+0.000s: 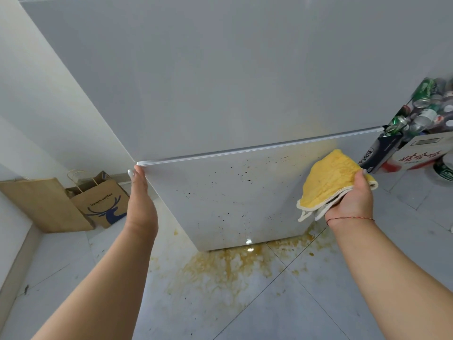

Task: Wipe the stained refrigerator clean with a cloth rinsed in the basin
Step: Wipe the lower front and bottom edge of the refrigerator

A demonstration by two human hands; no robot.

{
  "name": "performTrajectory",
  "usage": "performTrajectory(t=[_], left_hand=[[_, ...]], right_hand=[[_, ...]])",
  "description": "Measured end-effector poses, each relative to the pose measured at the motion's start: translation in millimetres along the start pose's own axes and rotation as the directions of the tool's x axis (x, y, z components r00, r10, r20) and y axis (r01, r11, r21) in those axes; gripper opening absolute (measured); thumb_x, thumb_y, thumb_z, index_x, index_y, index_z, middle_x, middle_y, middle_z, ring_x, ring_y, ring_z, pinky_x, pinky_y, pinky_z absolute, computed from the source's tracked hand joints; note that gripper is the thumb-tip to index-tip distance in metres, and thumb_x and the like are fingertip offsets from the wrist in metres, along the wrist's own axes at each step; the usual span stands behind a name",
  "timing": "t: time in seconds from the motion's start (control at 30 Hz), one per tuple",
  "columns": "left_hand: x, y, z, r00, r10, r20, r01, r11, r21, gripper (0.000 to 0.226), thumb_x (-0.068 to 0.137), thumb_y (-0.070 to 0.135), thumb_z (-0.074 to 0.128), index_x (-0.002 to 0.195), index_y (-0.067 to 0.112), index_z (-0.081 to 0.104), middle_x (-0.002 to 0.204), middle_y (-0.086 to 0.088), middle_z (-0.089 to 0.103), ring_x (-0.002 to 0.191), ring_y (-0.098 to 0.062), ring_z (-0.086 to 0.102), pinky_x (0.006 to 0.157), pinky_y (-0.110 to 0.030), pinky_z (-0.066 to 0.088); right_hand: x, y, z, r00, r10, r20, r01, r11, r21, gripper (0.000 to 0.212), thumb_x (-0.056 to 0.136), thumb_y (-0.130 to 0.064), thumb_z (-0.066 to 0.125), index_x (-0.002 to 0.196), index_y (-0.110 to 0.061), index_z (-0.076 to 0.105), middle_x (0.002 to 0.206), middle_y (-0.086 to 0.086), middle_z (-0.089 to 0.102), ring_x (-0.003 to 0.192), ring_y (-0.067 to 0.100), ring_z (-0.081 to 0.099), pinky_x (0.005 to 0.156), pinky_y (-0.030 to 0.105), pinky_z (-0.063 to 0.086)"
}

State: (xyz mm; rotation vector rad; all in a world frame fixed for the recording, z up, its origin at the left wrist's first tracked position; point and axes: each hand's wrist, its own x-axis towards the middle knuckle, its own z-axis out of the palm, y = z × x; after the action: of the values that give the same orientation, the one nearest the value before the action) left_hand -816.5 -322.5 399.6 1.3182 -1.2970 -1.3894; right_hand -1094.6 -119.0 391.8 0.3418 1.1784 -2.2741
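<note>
The tall white stained refrigerator (245, 94) stood on a grey tiled floor (294, 303) smeared with an orange-brown spill (228, 263). Dark specks dotted its lower door (240, 197). The left hand (141, 192) rested flat, fingers straight, on that door's upper left corner. The right hand (353, 200) gripped a folded yellow cloth (328, 180) against the door's right side.

Brown paper bag (101, 201): printed "luckin coffee" above a blue deer logo. Red characters on the white carton (421, 155) not legible.
</note>
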Motion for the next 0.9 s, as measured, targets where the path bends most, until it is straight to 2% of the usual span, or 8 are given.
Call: performTrajectory(t=[0.1,0.2,0.37,0.47,0.57,0.7,0.73,0.9], left_hand=[[-4.1,-11.7,3.9,0.999,0.014,-0.036,-0.016,0.999,-0.036,0.059,0.093,0.065,0.027,0.147,0.041,0.029,0.154,0.020,0.026,0.146,-0.010,0.014,0.120,-0.038,0.010],[-9.1,-25.5,9.4,0.973,0.217,-0.077,-0.212,0.975,0.068,0.057,0.093,0.055,0.024,0.148,0.040,0.029,0.139,0.028,0.031,0.140,0.000,0.019,0.117,-0.034,0.011],[-12.5,-49.9,19.6,0.895,0.444,-0.040,-0.432,0.885,0.172,0.065,0.089,0.056,0.025,0.149,0.032,0.027,0.138,0.021,0.029,0.139,-0.002,0.019,0.114,-0.035,0.015],[-14.0,-63.5,28.5,0.842,0.539,0.022,-0.533,0.824,0.194,0.063,0.090,0.053,0.026,0.148,0.029,0.031,0.143,0.015,0.034,0.136,0.002,0.021,0.109,-0.028,0.018],[-8.6,-79.3,35.8,0.812,0.582,0.053,-0.582,0.797,0.161,0.056,0.090,0.049,0.029,0.142,0.030,0.040,0.135,0.017,0.043,0.121,0.015,0.032,0.101,-0.021,0.024],[1.1,-102.9,40.0,0.768,0.634,0.089,-0.640,0.756,0.135,0.049,0.091,0.044,0.032,0.134,0.028,0.049,0.129,0.014,0.054,0.123,-0.001,0.045,0.101,-0.027,0.034],[3.3,-108.3,39.7,0.758,0.645,0.091,-0.651,0.746,0.141,0.048,0.091,0.043,0.031,0.132,0.027,0.050,0.129,0.012,0.055,0.122,-0.006,0.047,0.101,-0.030,0.036],[12.1,-123.7,33.4,0.732,0.680,0.044,-0.676,0.717,0.169,0.046,0.091,0.046,0.031,0.128,0.029,0.054,0.123,0.012,0.052,0.121,-0.011,0.048,0.105,-0.039,0.039]], right_hand=[[3.6,6.4,-1.0,0.999,-0.045,0.001,0.045,0.999,0.016,0.036,0.096,-0.051,0.039,0.104,-0.023,0.061,0.109,0.001,0.064,0.101,0.019,0.063,0.079,0.040,0.051],[8.8,7.4,-7.1,0.989,-0.147,0.005,0.146,0.987,0.067,0.038,0.096,-0.053,0.038,0.106,-0.024,0.061,0.115,0.000,0.064,0.108,0.019,0.062,0.091,0.042,0.050],[34.6,4.3,-0.3,0.913,-0.398,0.091,0.403,0.913,-0.057,0.037,0.099,-0.052,0.032,0.115,-0.029,0.056,0.138,-0.006,0.051,0.129,0.011,0.046,0.105,0.032,0.040],[53.5,21.5,3.6,0.830,-0.462,0.313,0.542,0.801,-0.255,0.085,0.072,-0.084,0.041,0.139,-0.031,0.041,0.146,-0.013,0.037,0.134,0.006,0.033,0.115,0.032,0.023],[86.1,42.1,0.0,0.765,-0.523,0.376,0.644,0.618,-0.451,0.111,0.061,-0.097,0.023,0.148,-0.028,0.031,0.151,-0.008,0.031,0.137,0.010,0.031,0.116,0.035,0.023],[118.2,49.4,-26.2,0.326,-0.765,0.555,0.776,-0.120,-0.620,0.056,0.093,-0.056,0.026,0.142,-0.033,0.041,0.152,0.003,0.027,0.138,0.026,0.021,0.113,0.054,0.015],[124.8,50.3,-31.4,0.258,-0.782,0.567,0.751,-0.207,-0.627,0.052,0.095,-0.052,0.029,0.142,-0.033,0.041,0.152,0.006,0.026,0.139,0.028,0.020,0.113,0.055,0.015],[152.5,68.1,-7.3,0.203,-0.869,0.452,0.778,-0.137,-0.613,0.066,0.096,-0.040,0.040,0.151,-0.012,0.017,0.156,0.016,0.015,0.145,0.034,0.012,0.117,0.051,0.009]])
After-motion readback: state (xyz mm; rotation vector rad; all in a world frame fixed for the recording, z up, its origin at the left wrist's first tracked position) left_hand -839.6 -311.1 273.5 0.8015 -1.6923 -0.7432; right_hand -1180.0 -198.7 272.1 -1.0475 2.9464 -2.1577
